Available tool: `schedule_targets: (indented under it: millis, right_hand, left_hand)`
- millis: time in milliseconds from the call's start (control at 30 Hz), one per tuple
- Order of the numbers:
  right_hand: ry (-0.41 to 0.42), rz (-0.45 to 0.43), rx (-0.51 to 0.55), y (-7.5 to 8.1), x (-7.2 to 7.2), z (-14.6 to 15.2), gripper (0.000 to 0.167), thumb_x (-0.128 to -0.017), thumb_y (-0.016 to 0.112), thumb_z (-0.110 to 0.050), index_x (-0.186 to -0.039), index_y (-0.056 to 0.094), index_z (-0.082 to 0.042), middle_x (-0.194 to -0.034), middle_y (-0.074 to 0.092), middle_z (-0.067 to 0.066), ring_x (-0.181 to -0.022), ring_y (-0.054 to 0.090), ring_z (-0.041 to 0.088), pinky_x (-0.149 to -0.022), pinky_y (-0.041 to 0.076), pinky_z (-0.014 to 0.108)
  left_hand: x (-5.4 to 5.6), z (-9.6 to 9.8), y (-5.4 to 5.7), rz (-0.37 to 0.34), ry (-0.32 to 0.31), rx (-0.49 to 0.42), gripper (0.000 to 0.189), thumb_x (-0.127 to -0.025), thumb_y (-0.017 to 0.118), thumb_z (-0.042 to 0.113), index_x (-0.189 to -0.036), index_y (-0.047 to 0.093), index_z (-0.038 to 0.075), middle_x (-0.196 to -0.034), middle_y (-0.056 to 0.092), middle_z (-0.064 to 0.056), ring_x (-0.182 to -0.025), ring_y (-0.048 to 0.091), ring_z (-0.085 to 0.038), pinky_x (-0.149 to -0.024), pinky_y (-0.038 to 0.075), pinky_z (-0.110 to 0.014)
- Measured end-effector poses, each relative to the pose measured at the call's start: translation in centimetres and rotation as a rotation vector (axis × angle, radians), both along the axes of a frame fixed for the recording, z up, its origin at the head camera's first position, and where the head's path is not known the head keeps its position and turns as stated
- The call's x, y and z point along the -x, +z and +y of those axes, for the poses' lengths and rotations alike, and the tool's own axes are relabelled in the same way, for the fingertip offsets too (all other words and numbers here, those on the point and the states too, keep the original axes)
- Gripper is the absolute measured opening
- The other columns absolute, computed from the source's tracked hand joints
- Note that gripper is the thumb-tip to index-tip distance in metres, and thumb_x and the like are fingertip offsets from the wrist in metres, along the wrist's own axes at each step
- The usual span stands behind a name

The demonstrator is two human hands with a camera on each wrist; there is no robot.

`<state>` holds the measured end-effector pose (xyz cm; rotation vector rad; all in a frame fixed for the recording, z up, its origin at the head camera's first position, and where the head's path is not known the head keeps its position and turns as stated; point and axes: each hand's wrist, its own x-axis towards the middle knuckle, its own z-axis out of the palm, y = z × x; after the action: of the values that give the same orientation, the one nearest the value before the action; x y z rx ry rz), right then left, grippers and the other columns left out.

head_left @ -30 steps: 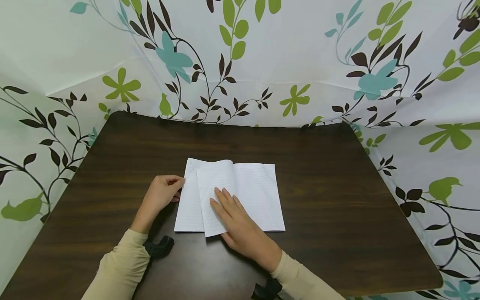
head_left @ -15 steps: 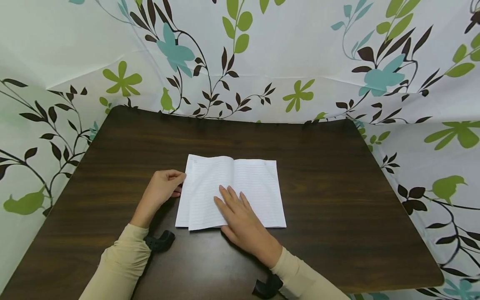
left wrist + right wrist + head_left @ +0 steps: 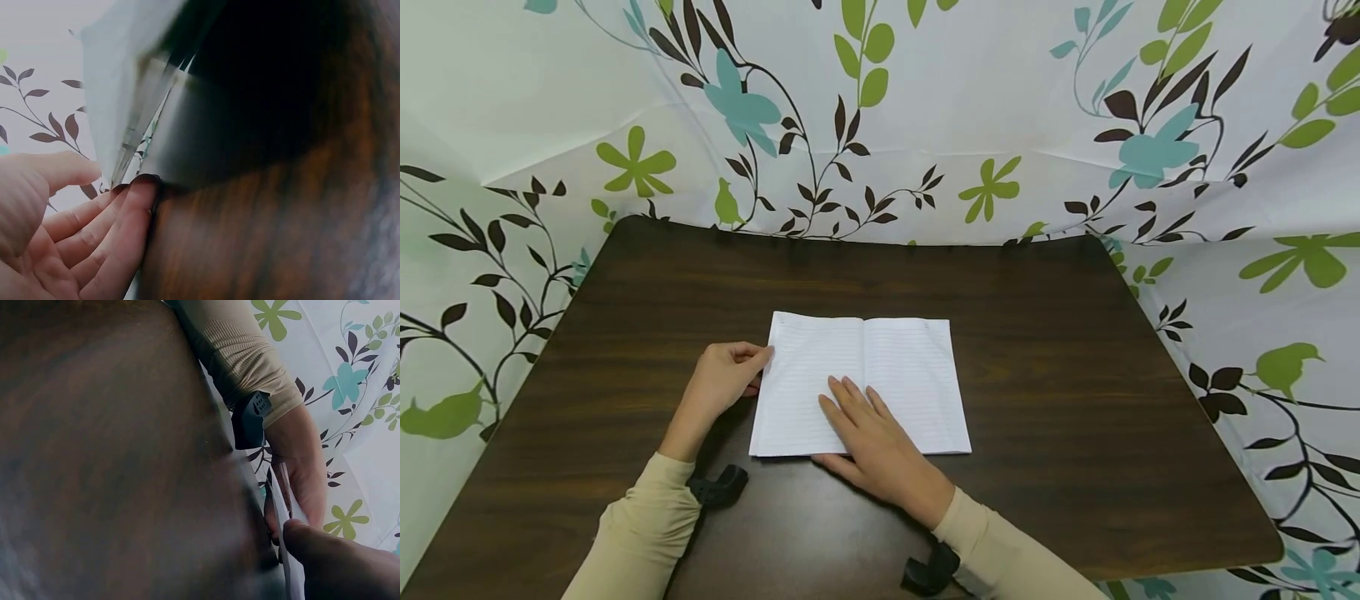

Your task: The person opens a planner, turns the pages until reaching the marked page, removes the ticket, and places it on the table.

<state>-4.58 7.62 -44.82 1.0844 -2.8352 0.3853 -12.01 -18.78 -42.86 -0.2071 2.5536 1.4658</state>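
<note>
An open lined notebook [image 3: 906,367] lies on the dark wooden table, its white pages spread to both sides of the fold. At its left edge my left hand [image 3: 718,383] pinches the page edges between thumb and fingers; the left wrist view has the same hand [image 3: 87,231] with the fingertips at the edge of the sheets. My right hand [image 3: 883,446] rests on the lower part of the left page, fingers extended and thumb along the bottom edge. From the side, in the right wrist view, the notebook [image 3: 292,569] appears as thin white sheets near the right thumb.
Around the notebook extends the brown wood-grain table [image 3: 1075,400]. A white curtain [image 3: 1000,83] with leaf and bird prints hangs behind and beside it. Black wrist mounts [image 3: 718,487] sit at both beige sleeves [image 3: 640,533].
The loose page under my right hand has shifted left and now lies flush with the left page. My right thumb has spread outward along the bottom edge; my left hand stays at the left edge.
</note>
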Motion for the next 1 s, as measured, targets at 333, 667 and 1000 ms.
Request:
schedule_targets:
  millis: [333,667,1000]
  right_hand:
    - [-0.015,-0.068,-0.056,-0.5,0.1,-0.3,0.079,-0.103,0.050,-0.064,-0.164,0.034,-0.016,-0.173,0.025,0.009,-0.162,0.022,0.026,-0.130,0.024,0.051]
    - [-0.003,-0.067,-0.044,-0.4,0.2,-0.2,0.075,-0.104,0.046,-0.064,-0.162,0.037,-0.017,-0.171,0.030,0.009,-0.160,0.027,0.027,-0.128,0.026,0.053]
    - [-0.143,-0.090,0.284,1.0,3.0,3.6,0.044,-0.108,0.058,-0.036,-0.143,0.062,-0.009,-0.141,0.067,0.006,-0.133,0.063,0.021,-0.110,0.052,0.040]
  left_hand:
    - [0.0,0.1,0.0,0.002,0.001,-0.013,0.046,-0.101,0.068,0.038,-0.123,0.074,-0.002,-0.104,0.078,-0.018,-0.068,0.071,-0.010,-0.064,0.060,-0.024]
    - [-0.1,0.1,-0.3,0.011,0.011,-0.009,0.036,-0.100,0.071,0.027,-0.117,0.075,-0.004,-0.086,0.075,-0.011,-0.066,0.068,-0.009,-0.061,0.058,-0.022]
    - [-0.1,0.2,-0.3,0.011,0.016,-0.022,0.034,-0.100,0.071,0.025,-0.116,0.075,-0.004,-0.081,0.073,-0.007,-0.065,0.066,-0.009,-0.061,0.057,-0.022]
